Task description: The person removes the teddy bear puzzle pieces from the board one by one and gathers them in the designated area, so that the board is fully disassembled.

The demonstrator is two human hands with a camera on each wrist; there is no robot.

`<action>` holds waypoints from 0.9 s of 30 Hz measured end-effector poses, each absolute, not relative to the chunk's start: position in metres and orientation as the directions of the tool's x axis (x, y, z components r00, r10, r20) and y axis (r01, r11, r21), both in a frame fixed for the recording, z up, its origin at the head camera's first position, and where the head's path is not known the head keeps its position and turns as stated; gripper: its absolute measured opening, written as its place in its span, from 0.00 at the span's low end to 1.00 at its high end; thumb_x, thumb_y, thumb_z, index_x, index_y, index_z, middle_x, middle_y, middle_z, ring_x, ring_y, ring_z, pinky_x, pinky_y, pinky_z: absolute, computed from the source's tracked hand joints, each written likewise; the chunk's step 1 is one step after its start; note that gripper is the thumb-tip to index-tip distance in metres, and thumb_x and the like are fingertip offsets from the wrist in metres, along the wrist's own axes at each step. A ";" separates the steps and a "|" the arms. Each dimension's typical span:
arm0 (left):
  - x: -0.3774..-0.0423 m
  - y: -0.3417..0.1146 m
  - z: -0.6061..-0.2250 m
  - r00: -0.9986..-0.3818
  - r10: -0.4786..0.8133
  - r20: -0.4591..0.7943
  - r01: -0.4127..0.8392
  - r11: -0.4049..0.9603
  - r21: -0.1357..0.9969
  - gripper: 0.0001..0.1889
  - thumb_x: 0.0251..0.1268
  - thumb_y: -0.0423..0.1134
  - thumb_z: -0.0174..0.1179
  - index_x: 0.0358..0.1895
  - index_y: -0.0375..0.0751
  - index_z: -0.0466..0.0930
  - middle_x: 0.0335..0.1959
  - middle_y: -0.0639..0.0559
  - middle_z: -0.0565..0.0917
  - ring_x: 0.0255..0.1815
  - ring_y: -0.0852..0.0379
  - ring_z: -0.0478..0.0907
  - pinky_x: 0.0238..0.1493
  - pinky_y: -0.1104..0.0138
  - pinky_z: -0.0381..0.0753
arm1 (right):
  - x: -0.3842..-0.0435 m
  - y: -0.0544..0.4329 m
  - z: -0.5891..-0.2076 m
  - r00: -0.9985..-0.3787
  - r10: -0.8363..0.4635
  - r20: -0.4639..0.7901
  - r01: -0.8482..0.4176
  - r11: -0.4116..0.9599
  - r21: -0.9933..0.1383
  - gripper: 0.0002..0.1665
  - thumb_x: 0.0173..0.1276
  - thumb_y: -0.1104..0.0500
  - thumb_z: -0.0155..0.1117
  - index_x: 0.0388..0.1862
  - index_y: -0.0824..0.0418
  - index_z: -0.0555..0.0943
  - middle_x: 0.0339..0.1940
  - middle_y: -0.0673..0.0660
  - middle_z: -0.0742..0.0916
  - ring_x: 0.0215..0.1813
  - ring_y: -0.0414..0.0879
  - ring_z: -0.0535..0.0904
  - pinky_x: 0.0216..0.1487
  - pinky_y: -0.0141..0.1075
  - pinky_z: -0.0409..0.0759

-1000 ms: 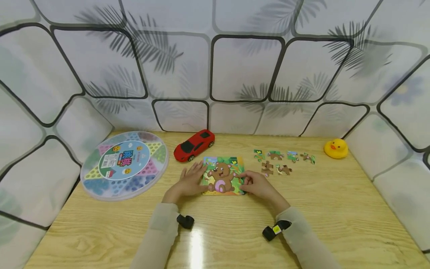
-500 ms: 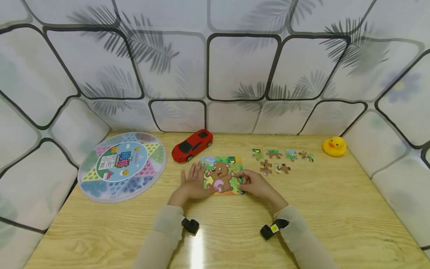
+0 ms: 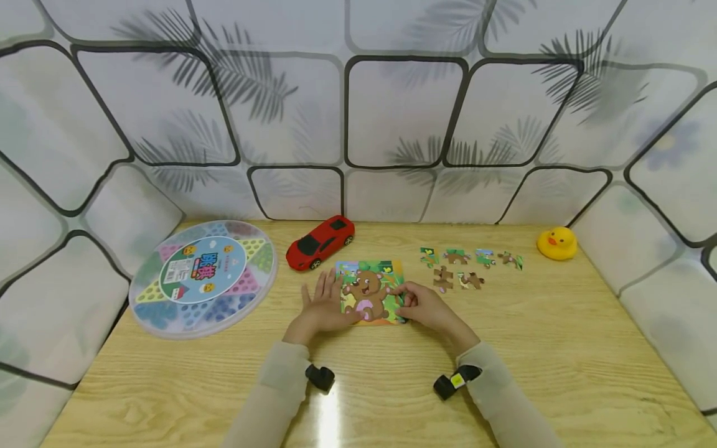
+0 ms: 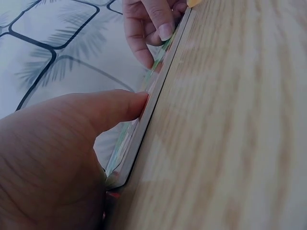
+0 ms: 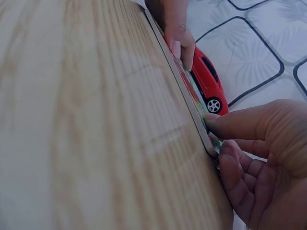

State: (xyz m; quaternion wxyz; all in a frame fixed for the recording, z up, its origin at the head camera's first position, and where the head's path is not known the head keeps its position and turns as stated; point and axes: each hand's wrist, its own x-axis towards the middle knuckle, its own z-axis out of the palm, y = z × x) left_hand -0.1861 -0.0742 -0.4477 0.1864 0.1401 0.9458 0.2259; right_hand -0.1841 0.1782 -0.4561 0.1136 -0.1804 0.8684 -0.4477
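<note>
A flat jigsaw puzzle [image 3: 366, 288] with a brown bear on it lies on the wooden table between my hands. My left hand [image 3: 320, 311] is spread at its left side, fingers straight, with the thumb resting on the bottom left part. At the opposite edge, my right hand [image 3: 430, 309] pinches the puzzle's border with thumb and curled fingers. In the right wrist view, the thumb [image 5: 240, 123] lies over the rim near a corner; whether a single piece is held there, I cannot tell. Several loose puzzle pieces [image 3: 457, 257] lie to the right.
A red toy car [image 3: 320, 242] stands just behind the puzzle. To the left lies a round Chinese checkers board [image 3: 204, 278] under a clear cover. A yellow rubber duck [image 3: 557, 243] sits at the back right. Patterned fabric walls [image 3: 409, 112] rise behind the table and along both sides.
My left hand has shifted slightly right and its fingers have spread, with the thumb moving further onto the puzzle. My right hand keeps its pinch at the right edge.
</note>
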 end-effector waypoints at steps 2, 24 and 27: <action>-0.186 -0.074 -0.447 -0.890 0.349 -0.292 0.179 0.858 0.482 0.51 0.60 0.62 0.51 0.76 0.41 0.33 0.76 0.45 0.27 0.75 0.46 0.22 0.64 0.41 0.16 | -0.184 0.178 -0.456 -0.909 -0.416 -0.028 -0.218 0.530 -0.819 0.20 0.62 0.65 0.66 0.53 0.66 0.77 0.25 0.51 0.75 0.24 0.42 0.66 0.25 0.30 0.66; -0.196 -0.076 -0.464 -0.878 0.344 -0.333 0.179 0.880 0.439 0.54 0.58 0.71 0.46 0.75 0.48 0.24 0.73 0.53 0.19 0.73 0.51 0.15 0.62 0.43 0.12 | -0.182 0.178 -0.457 -0.921 -0.390 -0.018 -0.193 0.494 -0.848 0.20 0.61 0.67 0.67 0.52 0.66 0.76 0.25 0.53 0.76 0.23 0.42 0.66 0.24 0.30 0.65; -0.196 -0.075 -0.465 -0.879 0.340 -0.335 0.180 0.886 0.428 0.54 0.58 0.72 0.46 0.75 0.48 0.24 0.74 0.53 0.19 0.73 0.51 0.15 0.62 0.42 0.13 | -0.181 0.177 -0.456 -0.923 -0.384 -0.019 -0.191 0.501 -0.844 0.20 0.61 0.67 0.66 0.52 0.66 0.76 0.25 0.53 0.76 0.22 0.41 0.66 0.24 0.30 0.65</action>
